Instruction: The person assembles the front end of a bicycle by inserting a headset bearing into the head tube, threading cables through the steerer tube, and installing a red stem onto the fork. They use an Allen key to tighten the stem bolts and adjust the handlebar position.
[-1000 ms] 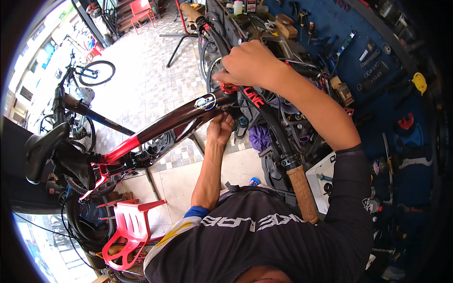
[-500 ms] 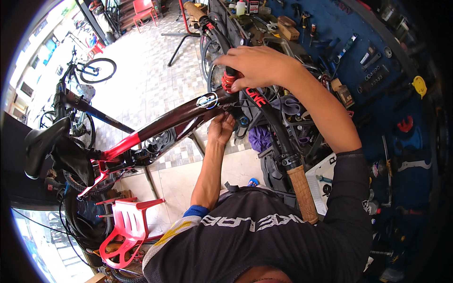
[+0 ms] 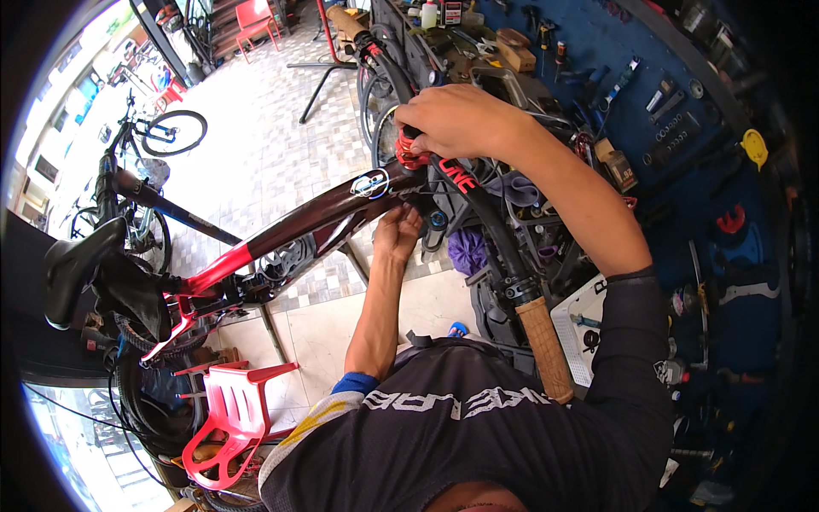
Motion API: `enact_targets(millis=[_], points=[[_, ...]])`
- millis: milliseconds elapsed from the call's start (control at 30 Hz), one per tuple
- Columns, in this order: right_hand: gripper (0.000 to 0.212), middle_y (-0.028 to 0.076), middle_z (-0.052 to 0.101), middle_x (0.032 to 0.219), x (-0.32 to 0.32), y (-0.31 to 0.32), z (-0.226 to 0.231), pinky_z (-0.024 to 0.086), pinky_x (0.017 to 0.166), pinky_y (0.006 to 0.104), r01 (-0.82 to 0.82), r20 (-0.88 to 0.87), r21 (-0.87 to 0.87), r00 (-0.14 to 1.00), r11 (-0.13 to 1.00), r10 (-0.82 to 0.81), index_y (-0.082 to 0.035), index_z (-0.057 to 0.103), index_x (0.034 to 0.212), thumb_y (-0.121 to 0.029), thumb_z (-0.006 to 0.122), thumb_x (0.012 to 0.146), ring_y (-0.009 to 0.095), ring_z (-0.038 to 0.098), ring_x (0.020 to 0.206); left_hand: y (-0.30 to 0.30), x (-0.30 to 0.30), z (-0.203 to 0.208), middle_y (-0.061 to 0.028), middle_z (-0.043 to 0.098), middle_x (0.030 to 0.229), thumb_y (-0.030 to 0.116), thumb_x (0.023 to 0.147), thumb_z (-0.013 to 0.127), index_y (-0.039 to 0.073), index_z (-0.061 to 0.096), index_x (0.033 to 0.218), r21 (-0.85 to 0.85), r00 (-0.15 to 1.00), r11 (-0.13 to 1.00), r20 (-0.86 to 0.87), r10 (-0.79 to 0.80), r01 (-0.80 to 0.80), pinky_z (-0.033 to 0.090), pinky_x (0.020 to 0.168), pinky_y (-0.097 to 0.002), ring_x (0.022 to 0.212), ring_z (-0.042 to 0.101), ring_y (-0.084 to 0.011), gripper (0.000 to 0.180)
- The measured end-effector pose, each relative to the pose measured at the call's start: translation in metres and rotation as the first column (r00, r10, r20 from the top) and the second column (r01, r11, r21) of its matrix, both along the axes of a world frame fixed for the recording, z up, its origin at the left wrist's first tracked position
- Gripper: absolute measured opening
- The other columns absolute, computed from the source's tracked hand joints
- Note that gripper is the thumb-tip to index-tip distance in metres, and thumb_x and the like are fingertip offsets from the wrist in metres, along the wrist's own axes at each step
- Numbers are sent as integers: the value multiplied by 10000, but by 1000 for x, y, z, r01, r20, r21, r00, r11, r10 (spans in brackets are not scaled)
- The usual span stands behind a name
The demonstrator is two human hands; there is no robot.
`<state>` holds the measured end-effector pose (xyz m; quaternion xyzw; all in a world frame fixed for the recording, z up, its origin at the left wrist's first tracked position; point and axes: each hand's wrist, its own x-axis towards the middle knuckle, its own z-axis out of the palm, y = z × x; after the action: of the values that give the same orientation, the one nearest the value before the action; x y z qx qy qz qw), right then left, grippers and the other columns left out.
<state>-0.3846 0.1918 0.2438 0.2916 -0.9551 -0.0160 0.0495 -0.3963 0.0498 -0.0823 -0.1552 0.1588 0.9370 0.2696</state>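
Note:
A mountain bike frame [image 3: 294,213] in dark maroon and red runs from the saddle at the left to the handlebar [image 3: 482,205] beside my body. My right hand [image 3: 456,119] is closed over the top of the red stem [image 3: 406,152], its fingers curled around a black piece there. Beneath the front end of the frame, my left hand [image 3: 398,232] reaches up with curled fingers. Its fingertips are hidden by the frame, and what they grip cannot be made out. One tan handlebar grip [image 3: 546,350] lies by my right side, the other [image 3: 345,23] points away.
A workbench with tools and a wooden block [image 3: 516,53] stands at far right, below a blue tool board [image 3: 674,179]. A white tray [image 3: 580,328] sits near my right elbow. A red plastic chair [image 3: 235,410] is at lower left. Another bicycle [image 3: 141,183] stands behind the saddle.
The fingers of my right hand have bent down further over the top of the stem. My left hand stays under the frame. The view has shifted slightly.

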Motion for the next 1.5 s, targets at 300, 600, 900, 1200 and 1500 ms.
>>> enact_targets(millis=[300, 600, 900, 1200, 1500], points=[[429, 110, 643, 1073, 18, 3, 11, 515, 848, 415, 91, -107, 6, 990, 996, -90, -71, 629, 1125, -303, 770, 793, 306, 615, 1069, 0, 3, 4, -51, 596, 971, 142, 974, 510, 86, 592, 1074, 24, 998, 1000, -66, -9, 11, 423, 944, -402, 933, 548, -206, 141], [410, 98, 611, 1107, 0, 6, -5, 496, 892, 410, -13, 5, -25, 1000, 1000, 13, -83, 626, 1170, -318, 717, 846, 296, 584, 1116, -1, 0, -1, -61, 611, 982, 141, 966, 510, 97, 587, 1046, 8, 1000, 1000, -25, -6, 6, 423, 940, -422, 940, 563, -221, 120], [474, 105, 594, 1148, 6, 16, 1, 470, 966, 412, -105, 10, -166, 994, 981, 108, -102, 577, 1285, -131, 683, 823, 299, 551, 1146, 0, 0, 3, -53, 595, 957, 152, 979, 493, 107, 596, 1051, -7, 1000, 1000, -11, -5, 5, 433, 906, -414, 885, 549, -216, 134], [423, 100, 609, 1174, -5, 16, -9, 448, 999, 418, -194, 51, -142, 978, 971, 203, -84, 581, 1251, -29, 613, 833, 306, 540, 1135, 1, 4, 14, -57, 591, 950, 148, 986, 489, 100, 596, 1047, -3, 1000, 1000, -2, -7, 7, 416, 920, -414, 885, 530, -214, 132], [373, 121, 642, 1110, -4, 10, -4, 461, 964, 424, -88, 63, -96, 994, 991, 94, -42, 593, 1199, -178, 696, 867, 311, 554, 1126, -1, 0, 3, -64, 596, 1002, 155, 989, 484, 114, 584, 1076, -15, 1000, 1000, 6, -4, 4, 416, 966, -431, 959, 548, -223, 139]])
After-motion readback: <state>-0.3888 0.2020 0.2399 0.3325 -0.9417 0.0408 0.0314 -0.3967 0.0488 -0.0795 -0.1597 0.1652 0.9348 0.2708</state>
